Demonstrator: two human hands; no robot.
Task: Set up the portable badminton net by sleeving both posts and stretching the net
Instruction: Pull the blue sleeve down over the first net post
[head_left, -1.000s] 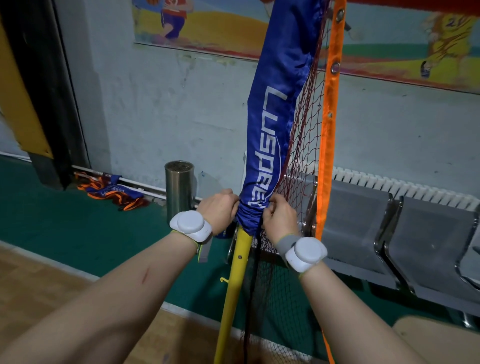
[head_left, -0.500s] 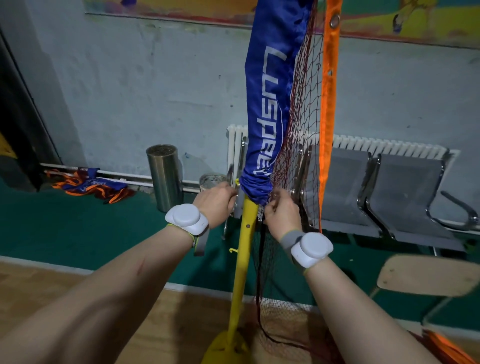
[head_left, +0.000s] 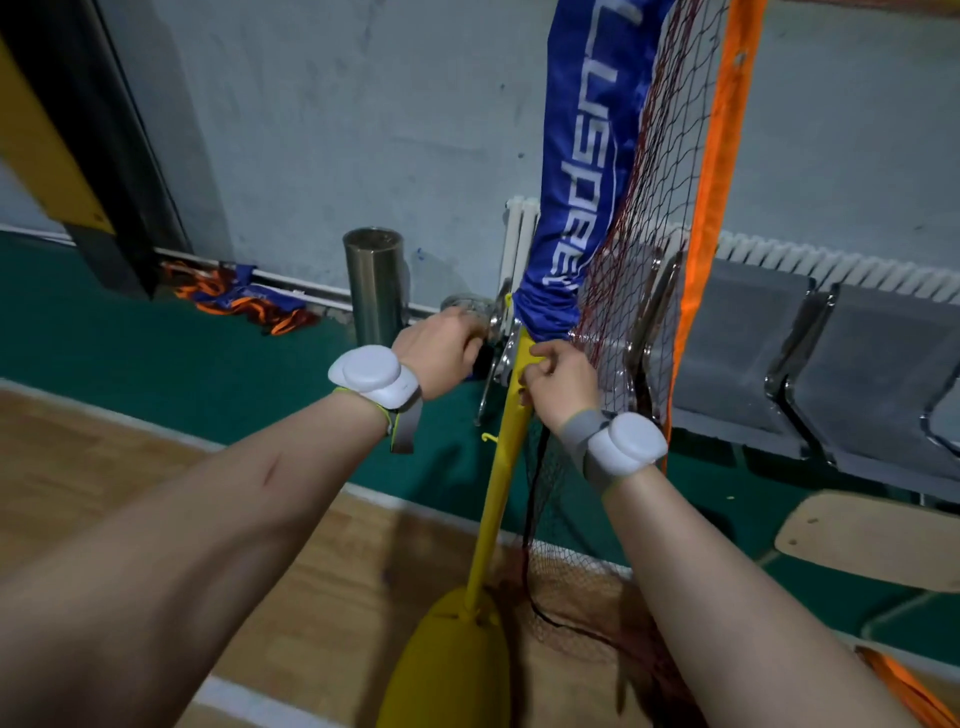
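Note:
A yellow post (head_left: 496, 499) rises tilted from a yellow base (head_left: 441, 670) on the floor. A blue sleeve (head_left: 576, 182) with white lettering covers the post's upper part, and its bunched hem ends just above my hands. The dark red net (head_left: 639, 218) with an orange band (head_left: 711, 208) hangs to the sleeve's right and piles up on the floor. My right hand (head_left: 556, 379) pinches the net's edge against the post, right under the hem. My left hand (head_left: 441, 351) is curled and blurred just left of the post, a small gap from the sleeve; what it holds is hidden.
A steel cylinder bin (head_left: 373, 283) stands by the wall to the left. Grey metal bench seats (head_left: 737, 343) and a white radiator (head_left: 831, 260) line the wall behind the net. A wooden chair seat (head_left: 872, 540) sits at the right. Orange and blue fabric (head_left: 244, 299) lies at the wall's foot.
The view tipped down, so the yellow base now shows. The sleeve hem sits slightly higher than my hands, and my left hand has come off it.

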